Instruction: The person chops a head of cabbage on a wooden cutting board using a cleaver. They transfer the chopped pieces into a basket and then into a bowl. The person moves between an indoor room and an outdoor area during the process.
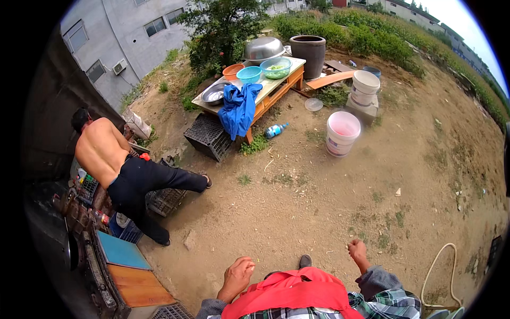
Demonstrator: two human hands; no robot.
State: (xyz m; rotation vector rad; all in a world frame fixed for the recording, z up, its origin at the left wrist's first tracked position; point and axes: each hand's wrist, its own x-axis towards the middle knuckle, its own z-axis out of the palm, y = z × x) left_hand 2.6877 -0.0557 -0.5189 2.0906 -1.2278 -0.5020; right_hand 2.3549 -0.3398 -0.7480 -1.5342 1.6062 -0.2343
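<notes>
My left hand hangs in front of my body beside the red apron, its fingers loosely curled together. I see nothing in it. On the other side of the apron, my right hand is held out over the dirt ground with the fingers folded in like a loose fist. Nothing shows in that hand either. Neither hand touches an object. A shoe of mine pokes out beyond the apron.
At left a person bends over crates beside a cabinet with blue and orange panels. Ahead, a table carries basins, baskets and a blue cloth. White buckets stand right of it; a hose lies at lower right.
</notes>
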